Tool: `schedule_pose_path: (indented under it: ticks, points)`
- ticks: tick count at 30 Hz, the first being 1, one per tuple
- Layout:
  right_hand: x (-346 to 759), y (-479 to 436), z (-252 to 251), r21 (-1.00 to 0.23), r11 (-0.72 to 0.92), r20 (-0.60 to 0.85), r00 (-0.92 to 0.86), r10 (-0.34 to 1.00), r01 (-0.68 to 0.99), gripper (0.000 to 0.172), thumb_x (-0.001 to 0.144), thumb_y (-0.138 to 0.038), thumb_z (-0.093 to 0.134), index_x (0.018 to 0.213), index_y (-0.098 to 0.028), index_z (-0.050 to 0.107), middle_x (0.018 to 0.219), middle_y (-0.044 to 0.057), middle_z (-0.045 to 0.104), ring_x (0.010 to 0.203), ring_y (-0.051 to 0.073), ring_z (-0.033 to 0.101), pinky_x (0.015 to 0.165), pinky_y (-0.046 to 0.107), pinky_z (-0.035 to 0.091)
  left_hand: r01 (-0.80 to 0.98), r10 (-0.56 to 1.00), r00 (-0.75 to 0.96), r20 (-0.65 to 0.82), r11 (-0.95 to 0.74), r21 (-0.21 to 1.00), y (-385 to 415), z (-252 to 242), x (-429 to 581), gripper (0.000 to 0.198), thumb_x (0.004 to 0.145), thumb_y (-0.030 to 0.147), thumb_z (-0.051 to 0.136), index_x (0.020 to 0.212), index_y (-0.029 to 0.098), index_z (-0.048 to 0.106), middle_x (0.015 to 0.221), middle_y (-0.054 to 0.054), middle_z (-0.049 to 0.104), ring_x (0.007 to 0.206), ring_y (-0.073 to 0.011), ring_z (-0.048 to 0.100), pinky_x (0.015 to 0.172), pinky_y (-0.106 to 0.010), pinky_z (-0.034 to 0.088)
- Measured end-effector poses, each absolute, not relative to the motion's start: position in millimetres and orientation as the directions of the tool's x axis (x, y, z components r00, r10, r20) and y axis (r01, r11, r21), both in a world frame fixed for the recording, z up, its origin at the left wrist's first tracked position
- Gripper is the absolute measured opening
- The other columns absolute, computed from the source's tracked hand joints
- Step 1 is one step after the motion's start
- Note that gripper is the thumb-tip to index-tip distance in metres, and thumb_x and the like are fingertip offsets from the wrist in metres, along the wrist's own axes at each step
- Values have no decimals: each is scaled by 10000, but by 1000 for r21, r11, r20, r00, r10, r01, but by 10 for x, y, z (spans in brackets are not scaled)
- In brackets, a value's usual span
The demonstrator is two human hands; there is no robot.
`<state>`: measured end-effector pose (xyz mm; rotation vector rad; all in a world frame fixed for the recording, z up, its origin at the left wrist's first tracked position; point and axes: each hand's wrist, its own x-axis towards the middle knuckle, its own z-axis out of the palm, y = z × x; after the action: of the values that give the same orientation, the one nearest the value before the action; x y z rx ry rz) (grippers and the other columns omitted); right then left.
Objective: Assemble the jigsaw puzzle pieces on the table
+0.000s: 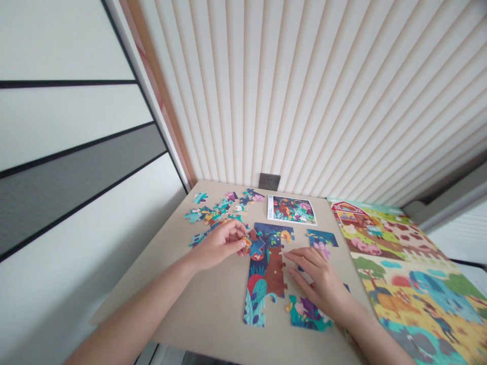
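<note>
My left hand (224, 243) pinches a small puzzle piece (248, 244) with orange on it, over the left edge of a partly joined puzzle (274, 263). That puzzle shows a brown trunk, dark blue leaves and a teal plant. My right hand (310, 271) rests with fingers spread just right of the joined part. Beyond its fingers lies a dark blue and purple section (322, 239). Nearer the front edge is a teal and purple section (307, 315). Loose pieces (222, 205) lie scattered at the back left.
A printed reference picture (292, 210) lies at the back of the beige table (213, 314). Two finished-looking puzzles, a farm scene (384, 230) and an animal scene (429, 304), cover the right side. A wall socket (269, 181) is behind the table.
</note>
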<state>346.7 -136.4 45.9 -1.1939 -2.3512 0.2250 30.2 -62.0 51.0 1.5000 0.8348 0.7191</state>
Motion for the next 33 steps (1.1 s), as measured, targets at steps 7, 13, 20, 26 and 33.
schedule_pose_path:
  ticks: [7,13,20,26,33]
  points:
    - [3329,-1436,388,-694,438,271,-356,894,572,413,998,-395,582,1385,-251,592,1161,100,733,1028,239,701,883,367,588,-60,796,588,-143,219,974,-942,320,850,335,863,420,764,977,188,551,901,-19,694,826,-184,753,795,-323,592]
    - [3367,-1377,347,-800,243,125,-244,962,549,405,1021,-409,517,1348,-212,654,817,10,687,727,163,622,684,284,530,206,794,603,75,-246,947,-997,318,840,144,975,337,595,985,194,596,927,-57,721,888,-197,717,837,-353,576]
    - [3631,-1266,315,-701,231,90,-238,967,674,390,984,-334,524,1309,-200,694,794,11,697,696,166,613,632,272,488,511,648,683,337,-754,413,-820,268,637,224,964,215,567,1166,229,661,1160,-80,690,1113,-245,634,1023,-408,491]
    - [3584,-1276,341,-577,290,117,-274,954,764,379,977,-321,523,1286,-208,711,892,70,772,728,201,670,675,298,516,524,613,733,297,-786,329,-821,252,651,201,960,242,598,1140,222,685,1202,-78,683,1149,-249,616,1034,-415,475]
    - [3514,-1302,363,-475,322,103,-312,944,819,354,1015,-366,472,1212,-232,735,902,77,771,845,225,701,771,302,507,534,615,737,280,-784,317,-821,263,655,182,953,248,628,1121,218,692,1199,-65,675,1167,-244,597,1049,-412,469]
